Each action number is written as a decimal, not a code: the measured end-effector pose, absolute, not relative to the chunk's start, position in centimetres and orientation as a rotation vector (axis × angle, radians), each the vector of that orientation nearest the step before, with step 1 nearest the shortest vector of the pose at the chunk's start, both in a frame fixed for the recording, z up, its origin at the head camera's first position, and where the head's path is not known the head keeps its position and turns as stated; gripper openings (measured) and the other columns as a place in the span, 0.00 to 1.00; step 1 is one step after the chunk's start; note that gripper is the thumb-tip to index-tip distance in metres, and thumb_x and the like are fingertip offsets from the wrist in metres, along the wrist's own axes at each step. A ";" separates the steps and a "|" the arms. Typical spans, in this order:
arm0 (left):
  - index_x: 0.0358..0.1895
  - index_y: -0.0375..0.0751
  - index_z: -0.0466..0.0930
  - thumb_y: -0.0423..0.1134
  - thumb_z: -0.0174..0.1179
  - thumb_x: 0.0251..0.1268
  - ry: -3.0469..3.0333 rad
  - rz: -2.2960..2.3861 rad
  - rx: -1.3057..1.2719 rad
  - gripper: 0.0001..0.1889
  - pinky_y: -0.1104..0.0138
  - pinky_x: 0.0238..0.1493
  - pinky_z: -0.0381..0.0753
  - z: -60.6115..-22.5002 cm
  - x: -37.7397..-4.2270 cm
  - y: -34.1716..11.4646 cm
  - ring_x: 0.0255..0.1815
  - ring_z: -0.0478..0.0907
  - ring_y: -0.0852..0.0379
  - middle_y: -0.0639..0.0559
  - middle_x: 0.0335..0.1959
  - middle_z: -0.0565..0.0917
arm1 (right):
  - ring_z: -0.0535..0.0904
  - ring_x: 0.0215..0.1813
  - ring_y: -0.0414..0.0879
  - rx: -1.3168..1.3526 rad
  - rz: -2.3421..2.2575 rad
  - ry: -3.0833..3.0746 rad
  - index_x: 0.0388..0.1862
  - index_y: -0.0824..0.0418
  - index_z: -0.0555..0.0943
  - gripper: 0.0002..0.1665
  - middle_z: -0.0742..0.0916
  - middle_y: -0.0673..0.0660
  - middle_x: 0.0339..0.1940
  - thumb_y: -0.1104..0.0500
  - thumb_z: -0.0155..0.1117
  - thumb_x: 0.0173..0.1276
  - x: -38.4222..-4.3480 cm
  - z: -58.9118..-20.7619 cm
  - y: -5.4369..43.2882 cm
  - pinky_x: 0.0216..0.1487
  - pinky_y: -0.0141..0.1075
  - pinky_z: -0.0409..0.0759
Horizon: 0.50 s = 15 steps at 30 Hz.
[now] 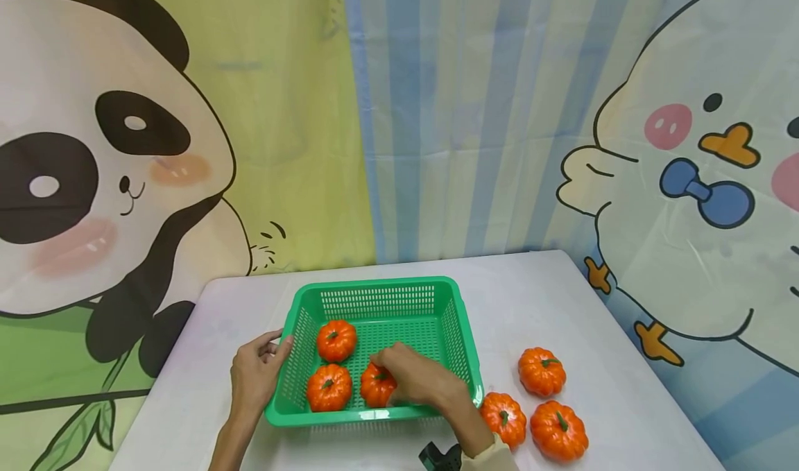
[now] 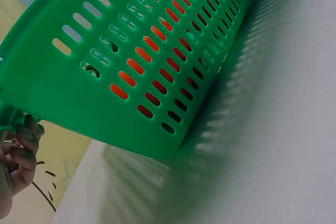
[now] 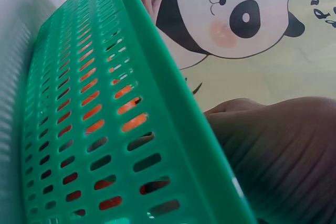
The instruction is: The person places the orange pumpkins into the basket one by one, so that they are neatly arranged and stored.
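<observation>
L hand (image 1: 256,374) grips the L rim of the green plastic basket (image 1: 381,283); R hand (image 1: 424,379) pinches a glossy orange mini pumpkin (image 1: 374,390) inside it, near the front wall, to the R of two more pumpkins (image 1: 329,391). It's prob. light, stiff & a bit slippery, maybe hollow plastic, so the best hold is approx. mid-height across the ribbed sides, w/ no pull on the thin stem (image 1: 381,377), likely the fragile bit.

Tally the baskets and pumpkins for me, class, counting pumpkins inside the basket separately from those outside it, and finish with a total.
Green basket: 1
Inside pumpkins: 3
Outside pumpkins: 3
Total: 7
</observation>
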<state>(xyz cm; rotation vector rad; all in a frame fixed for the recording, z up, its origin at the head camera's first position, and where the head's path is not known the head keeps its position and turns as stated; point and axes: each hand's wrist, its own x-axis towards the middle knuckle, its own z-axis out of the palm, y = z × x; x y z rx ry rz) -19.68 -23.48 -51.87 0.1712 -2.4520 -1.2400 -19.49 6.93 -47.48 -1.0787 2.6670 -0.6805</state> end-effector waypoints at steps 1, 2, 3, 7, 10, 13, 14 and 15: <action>0.59 0.31 0.90 0.45 0.71 0.77 -2.453 -1.238 0.171 0.21 0.69 0.30 0.75 -51.9 -19.7 -23.5 0.22 0.77 0.65 0.45 0.28 0.89 | 0.73 0.33 0.33 -1.086 -0.687 2.662 0.38 0.54 0.86 0.22 0.86 0.44 0.32 0.66 0.92 0.50 -19.5 -47.5 6.9 0.38 0.24 0.77; 0.59 0.31 0.90 0.45 0.71 0.77 -2.452 -1.237 0.169 0.21 0.69 0.30 0.75 -51.9 -19.7 -23.5 0.22 0.77 0.65 0.45 0.28 0.89 | 0.72 0.32 0.33 -1.094 -0.692 2.658 0.37 0.54 0.86 0.22 0.86 0.45 0.31 0.66 0.91 0.50 -19.6 -47.6 6.8 0.36 0.23 0.76; 0.59 0.31 0.90 0.45 0.71 0.77 -2.452 -1.236 0.166 0.21 0.69 0.30 0.75 -51.9 -19.7 -23.5 0.22 0.77 0.66 0.45 0.28 0.89 | 0.71 0.31 0.32 -1.101 -0.693 2.657 0.35 0.54 0.85 0.21 0.86 0.45 0.30 0.67 0.91 0.50 -19.6 -47.6 6.7 0.34 0.23 0.75; 0.59 0.31 0.90 0.45 0.71 0.77 -2.448 -1.240 0.157 0.20 0.69 0.29 0.75 -51.9 -19.8 -23.5 0.22 0.77 0.66 0.45 0.28 0.89 | 0.70 0.30 0.32 -1.109 -0.676 2.669 0.35 0.54 0.86 0.21 0.85 0.44 0.29 0.66 0.91 0.51 -19.7 -47.7 6.5 0.33 0.23 0.74; 0.59 0.30 0.90 0.45 0.71 0.77 -2.446 -1.247 0.160 0.21 0.69 0.29 0.75 -51.9 -19.8 -23.5 0.22 0.77 0.66 0.45 0.28 0.89 | 0.70 0.30 0.33 -1.111 -0.667 2.677 0.36 0.54 0.86 0.20 0.85 0.44 0.29 0.65 0.91 0.51 -19.7 -47.9 6.4 0.33 0.23 0.74; 0.60 0.30 0.90 0.45 0.71 0.77 -2.448 -1.249 0.165 0.21 0.69 0.29 0.75 -51.9 -19.7 -23.5 0.22 0.78 0.65 0.45 0.28 0.89 | 0.70 0.29 0.33 -1.117 -0.661 2.685 0.35 0.54 0.86 0.20 0.85 0.44 0.28 0.63 0.92 0.52 -19.8 -48.1 6.2 0.33 0.23 0.73; 0.60 0.30 0.90 0.45 0.71 0.77 -2.449 -1.248 0.167 0.21 0.69 0.29 0.75 -51.9 -19.7 -23.5 0.22 0.78 0.65 0.45 0.28 0.89 | 0.70 0.30 0.33 -1.118 -0.653 2.689 0.36 0.53 0.86 0.20 0.85 0.43 0.28 0.63 0.92 0.52 -19.8 -48.2 6.2 0.34 0.23 0.73; 0.60 0.30 0.90 0.45 0.71 0.77 -2.451 -1.248 0.167 0.21 0.69 0.29 0.75 -51.9 -19.7 -23.5 0.22 0.78 0.65 0.45 0.28 0.89 | 0.70 0.30 0.33 -1.118 -0.646 2.693 0.36 0.53 0.86 0.20 0.85 0.43 0.28 0.63 0.92 0.51 -19.8 -48.3 6.2 0.34 0.23 0.73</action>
